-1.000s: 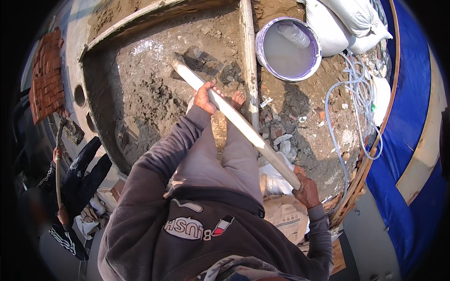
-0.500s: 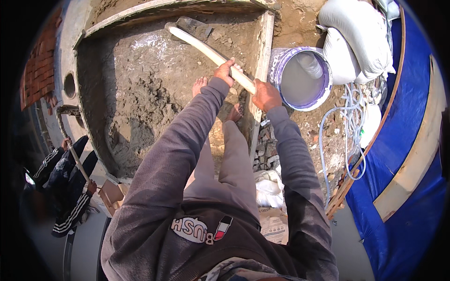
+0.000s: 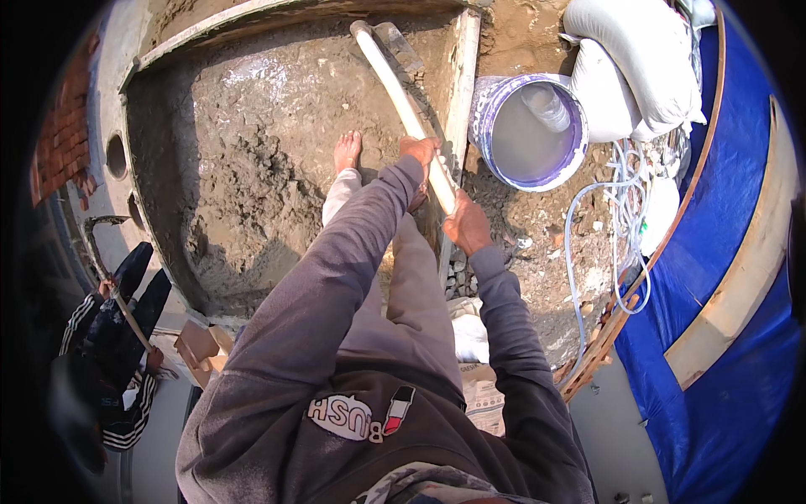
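Note:
Both my hands are closed around the pale wooden handle of a hoe [image 3: 388,84]. My left hand [image 3: 419,152] grips it partway along, and my right hand [image 3: 468,223] holds it closer to its near end, beside the trough's right board. At the far right corner of the trough, the hoe's blade [image 3: 400,47] rests on or in grey mud; its lower edge is hard to make out. A heap of wet mortar [image 3: 252,185] lies left of my bare foot [image 3: 348,149], which stands inside the wooden-sided trough [image 3: 460,80].
A bucket [image 3: 537,139] of cloudy water with a clear cup in it stands right of the trough. Beyond are white sacks [image 3: 642,63], a coiled hose [image 3: 625,193] and blue tarp [image 3: 714,277]. A co-worker [image 3: 117,328] holds another long-handled tool at left.
The hoe's head has swung right toward the trough's far right corner, and its handle is steeper. Both hands have lowered slightly; my left foot stands farther left and is more visible.

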Demonstrator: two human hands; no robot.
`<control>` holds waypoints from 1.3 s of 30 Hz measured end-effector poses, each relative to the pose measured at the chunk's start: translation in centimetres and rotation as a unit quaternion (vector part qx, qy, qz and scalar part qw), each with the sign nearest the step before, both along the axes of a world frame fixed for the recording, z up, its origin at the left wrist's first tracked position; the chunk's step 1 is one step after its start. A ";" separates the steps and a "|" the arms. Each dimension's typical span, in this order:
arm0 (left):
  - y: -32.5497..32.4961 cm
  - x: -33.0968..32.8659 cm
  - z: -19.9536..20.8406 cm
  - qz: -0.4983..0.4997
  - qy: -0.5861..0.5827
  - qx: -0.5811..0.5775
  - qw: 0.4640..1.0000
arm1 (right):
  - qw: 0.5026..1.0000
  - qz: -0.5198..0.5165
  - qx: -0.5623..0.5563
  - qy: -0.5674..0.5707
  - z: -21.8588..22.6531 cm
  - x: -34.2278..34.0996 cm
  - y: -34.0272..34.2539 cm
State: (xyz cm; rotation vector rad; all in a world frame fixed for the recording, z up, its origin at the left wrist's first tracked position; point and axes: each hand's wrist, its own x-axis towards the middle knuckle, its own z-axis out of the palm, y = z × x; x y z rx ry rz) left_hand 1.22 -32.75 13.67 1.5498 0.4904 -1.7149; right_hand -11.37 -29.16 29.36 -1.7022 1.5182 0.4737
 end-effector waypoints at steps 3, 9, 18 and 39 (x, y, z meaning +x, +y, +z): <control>3.0 0.1 2.2 -0.055 -0.023 0.032 0.998 | 0.997 -0.069 0.022 -0.026 0.9 0.3 4.8; 7.5 -1.1 1.7 -0.194 -0.103 0.017 0.975 | 0.981 -0.170 0.082 -0.043 1.0 0.3 11.3; 13.2 -4.2 5.7 -0.198 -0.056 0.079 0.975 | 0.962 -0.252 0.089 -0.061 4.3 -1.3 17.3; 15.8 1.4 7.7 -0.191 0.182 0.028 0.964 | 0.953 -0.277 0.110 -0.062 10.5 4.2 16.9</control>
